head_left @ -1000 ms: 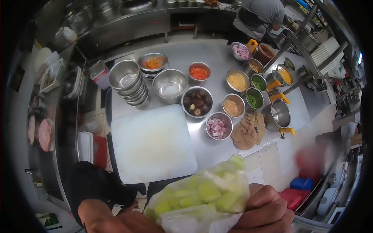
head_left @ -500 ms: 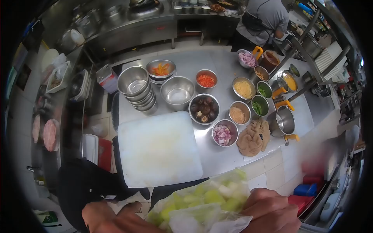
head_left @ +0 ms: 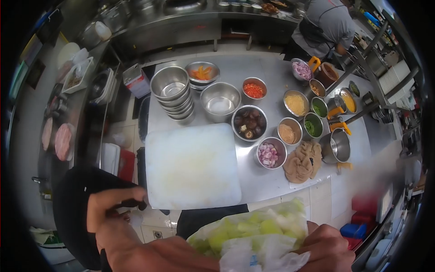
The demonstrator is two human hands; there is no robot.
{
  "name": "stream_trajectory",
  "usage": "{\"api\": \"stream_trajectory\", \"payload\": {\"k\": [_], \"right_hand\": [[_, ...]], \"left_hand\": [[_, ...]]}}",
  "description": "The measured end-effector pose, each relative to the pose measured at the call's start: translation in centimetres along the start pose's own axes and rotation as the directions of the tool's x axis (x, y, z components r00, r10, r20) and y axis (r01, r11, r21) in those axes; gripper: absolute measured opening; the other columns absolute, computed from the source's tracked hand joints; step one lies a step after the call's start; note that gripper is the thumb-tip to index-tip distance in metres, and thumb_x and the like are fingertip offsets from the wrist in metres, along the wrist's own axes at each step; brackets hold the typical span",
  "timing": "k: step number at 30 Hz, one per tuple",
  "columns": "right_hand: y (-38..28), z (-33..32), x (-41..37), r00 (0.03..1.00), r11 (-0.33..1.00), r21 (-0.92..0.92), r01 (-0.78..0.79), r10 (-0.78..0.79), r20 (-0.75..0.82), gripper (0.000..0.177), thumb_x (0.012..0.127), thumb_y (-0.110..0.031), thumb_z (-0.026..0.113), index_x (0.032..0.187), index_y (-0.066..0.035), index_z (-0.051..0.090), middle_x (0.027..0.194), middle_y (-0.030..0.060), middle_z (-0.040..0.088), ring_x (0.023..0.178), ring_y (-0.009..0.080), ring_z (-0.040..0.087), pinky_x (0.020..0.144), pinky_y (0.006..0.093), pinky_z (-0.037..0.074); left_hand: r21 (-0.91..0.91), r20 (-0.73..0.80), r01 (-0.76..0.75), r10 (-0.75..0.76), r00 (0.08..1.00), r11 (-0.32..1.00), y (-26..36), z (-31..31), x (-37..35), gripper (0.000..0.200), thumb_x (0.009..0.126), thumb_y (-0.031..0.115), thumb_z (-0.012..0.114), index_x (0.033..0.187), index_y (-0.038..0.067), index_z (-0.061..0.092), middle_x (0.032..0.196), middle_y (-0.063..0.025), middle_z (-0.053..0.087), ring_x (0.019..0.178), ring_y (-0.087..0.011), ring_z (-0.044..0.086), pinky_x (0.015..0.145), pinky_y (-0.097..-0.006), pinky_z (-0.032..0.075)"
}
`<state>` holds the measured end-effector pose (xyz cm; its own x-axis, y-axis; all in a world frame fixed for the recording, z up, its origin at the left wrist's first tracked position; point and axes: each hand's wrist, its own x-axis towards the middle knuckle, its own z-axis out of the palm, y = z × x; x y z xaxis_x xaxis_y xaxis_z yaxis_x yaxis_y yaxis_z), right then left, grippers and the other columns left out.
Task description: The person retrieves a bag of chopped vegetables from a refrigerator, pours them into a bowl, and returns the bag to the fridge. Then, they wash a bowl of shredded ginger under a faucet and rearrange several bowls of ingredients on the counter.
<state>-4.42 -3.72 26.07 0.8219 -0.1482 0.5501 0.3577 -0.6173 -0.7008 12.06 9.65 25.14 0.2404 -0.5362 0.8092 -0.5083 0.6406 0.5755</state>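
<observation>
A clear plastic bag (head_left: 260, 225) full of chopped pale green vegetable pieces hangs at the lower middle, in front of the table's near edge. My right hand (head_left: 330, 248) is closed in a fist on the bag's right side, with its knuckles up. At the bag's left, my left hand (head_left: 176, 255) reaches to the gathered white plastic; its fingertips are partly hidden at the bottom of the view. Just beyond the bag lies a white cutting board (head_left: 194, 165), bare but for faint yellowish stains.
Stacked steel bowls (head_left: 171, 93), a bowl of mushrooms (head_left: 250, 123), chopped onion (head_left: 268, 155) and a brown cloth (head_left: 302, 162) stand on the steel table. A person in black (head_left: 74, 217) is close at left, an arm extended. Another person in grey (head_left: 324, 25) works at the far right.
The bag and my hands have shifted slightly right in view, and my left forearm shows more. The nearby person's arm has come into sight at left. The table has shifted with the camera.
</observation>
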Motion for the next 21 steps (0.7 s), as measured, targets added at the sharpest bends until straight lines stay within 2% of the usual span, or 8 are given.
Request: {"api": "stream_trajectory", "payload": {"k": [1, 2, 5, 6, 11, 15, 19, 21], "right_hand": [[0.0, 0.1, -0.1, 0.999, 0.999, -0.022, 0.029, -0.03, -0.015, 0.017, 0.065, -0.014, 0.079, 0.08, -0.008, 0.074, 0.075, 0.0025, 0.067, 0.07, 0.0168, 0.06, 0.056, 0.0276, 0.041], [0.1, 0.3, 0.0, 0.997, 0.997, -0.041, 0.064, -0.065, -0.029, 0.018, 0.063, -0.015, 0.079, 0.079, -0.008, 0.074, 0.075, 0.0025, 0.066, 0.07, 0.0172, 0.06, 0.056, 0.0284, 0.041], [0.3, 0.7, 0.2, 0.987, 0.984, -0.1, 0.149, -0.153, -0.041, 0.019, 0.062, -0.014, 0.08, 0.079, -0.007, 0.073, 0.076, 0.0023, 0.066, 0.072, 0.0175, 0.061, 0.056, 0.0286, 0.041], [0.3, 0.8, 0.2, 0.98, 0.973, -0.14, 0.183, -0.192, -0.054, 0.02, 0.061, -0.014, 0.08, 0.078, -0.007, 0.073, 0.076, 0.0022, 0.066, 0.073, 0.0176, 0.061, 0.056, 0.0287, 0.041], [1.6, 0.4, 0.3, 0.979, 0.978, -0.064, 0.198, -0.2, -0.025, 0.021, 0.059, -0.013, 0.08, 0.079, -0.008, 0.074, 0.078, 0.0013, 0.067, 0.074, 0.017, 0.061, 0.056, 0.0276, 0.041], [1.8, 1.5, 0.7, 0.977, 0.982, 0.08, 0.171, -0.158, -0.141, 0.022, 0.06, -0.011, 0.079, 0.081, -0.009, 0.075, 0.08, 0.0018, 0.068, 0.074, 0.0164, 0.06, 0.056, 0.0259, 0.041], [2.0, -0.5, 1.2, 0.987, 0.985, 0.104, 0.139, -0.147, 0.07, 0.019, 0.06, -0.01, 0.078, 0.079, -0.008, 0.075, 0.079, 0.0019, 0.067, 0.073, 0.0163, 0.059, 0.056, 0.0257, 0.041], [2.8, 0.1, 1.1, 0.975, 0.97, 0.096, 0.222, -0.223, 0.004, 0.02, 0.06, -0.01, 0.078, 0.079, -0.008, 0.075, 0.079, 0.002, 0.067, 0.072, 0.0165, 0.059, 0.055, 0.0259, 0.04]], "left_hand": [[0.066, 0.394, 0.389, -0.382, 0.836, 0.919, 1.6, -1.8, 0.9, 0.007, 0.072, 0.007, 0.064, 0.067, 0.006, 0.069, 0.054, -0.0078, 0.061, 0.048, -0.0209, 0.062, 0.077, -0.0348, 0.051], [0.08, 0.382, 0.395, -0.394, 0.836, 0.915, 1.2, -2.1, -0.2, 0.007, 0.072, 0.007, 0.064, 0.067, 0.006, 0.069, 0.054, -0.0078, 0.061, 0.048, -0.0209, 0.062, 0.077, -0.0348, 0.051], [-0.602, 0.474, 0.517, -0.248, 0.845, 0.608, -2.0, -1.8, -5.1, 0.06, 0.103, 0.037, 0.028, 0.108, -0.017, 0.054, 0.106, -0.033, 0.058, 0.091, -0.0429, 0.063, 0.072, -0.0449, 0.054], [-0.647, 0.472, 0.51, -0.227, 0.852, 0.567, -2.3, -1.7, -5.5, 0.053, 0.099, 0.034, 0.032, 0.103, -0.014, 0.055, 0.1, -0.0299, 0.058, 0.086, -0.0404, 0.062, 0.074, -0.0437, 0.053], [-0.303, 0.186, 0.486, -0.45, 0.874, 0.819, 1.3, 0.3, -3.6, 0.021, 0.081, 0.017, 0.052, 0.077, 0.0, 0.063, 0.069, -0.014, 0.059, 0.061, -0.0276, 0.062, 0.083, -0.0382, 0.049], [-0.143, 0.027, 0.54, -0.543, 0.84, 0.829, 2.6, 1.0, -1.6, 0.01, 0.07, 0.007, 0.064, 0.061, 0.009, 0.068, 0.05, -0.0044, 0.06, 0.046, -0.02, 0.061, 0.089, -0.0348, 0.047], [0.036, 0.081, 0.504, -0.505, 0.859, 0.863, 2.3, 0.1, 1.3, 0.012, 0.069, 0.003, 0.061, 0.06, 0.007, 0.066, 0.05, -0.0047, 0.059, 0.046, -0.0195, 0.061, 0.07, -0.0325, 0.051], [0.086, 0.084, 0.493, -0.5, 0.862, 0.866, 1.7, 0.3, 0.5, 0.012, 0.069, 0.002, 0.06, 0.059, 0.006, 0.066, 0.05, -0.0048, 0.059, 0.046, -0.0194, 0.061, 0.065, -0.032, 0.051]]}}
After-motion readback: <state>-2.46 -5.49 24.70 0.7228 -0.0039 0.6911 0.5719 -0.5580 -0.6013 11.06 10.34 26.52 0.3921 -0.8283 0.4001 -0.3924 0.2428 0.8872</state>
